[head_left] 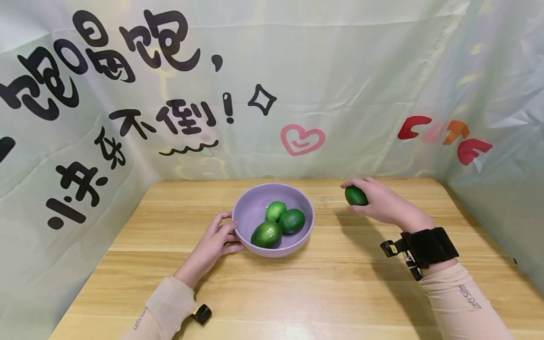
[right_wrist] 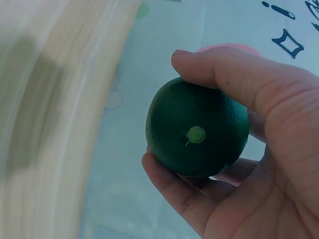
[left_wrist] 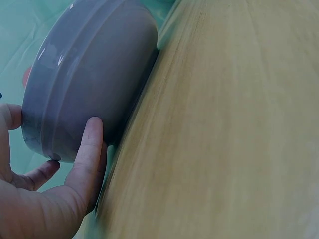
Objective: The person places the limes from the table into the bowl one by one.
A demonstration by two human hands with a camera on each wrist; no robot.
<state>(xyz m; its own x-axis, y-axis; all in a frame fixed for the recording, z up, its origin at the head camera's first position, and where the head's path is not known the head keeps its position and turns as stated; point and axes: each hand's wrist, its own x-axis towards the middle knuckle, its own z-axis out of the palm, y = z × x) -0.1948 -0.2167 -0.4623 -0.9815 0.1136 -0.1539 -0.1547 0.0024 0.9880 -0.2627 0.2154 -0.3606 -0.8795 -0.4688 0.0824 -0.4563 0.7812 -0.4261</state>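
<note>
My right hand (head_left: 378,200) holds a dark green lime (head_left: 355,195) above the right side of the table, thumb on one side and fingertips on the other. In the right wrist view a pale stem end shows on that lime (right_wrist: 197,127). A purple bowl (head_left: 250,203) stands on the table with three green limes inside: a lighter one (head_left: 276,211) at the back, a dark one (head_left: 292,220) at right and a glossy one (head_left: 266,234) in front. My left hand (head_left: 216,238) rests spread fingers against the bowl's left outer wall, one fingertip at the rim.
The wooden table (head_left: 272,297) reaches back to a pale cloth backdrop (head_left: 348,85) with black lettering, a pink heart and the coloured word CUTE. The cloth also rises along both sides. A black strap with a small camera (head_left: 429,248) sits on my right wrist.
</note>
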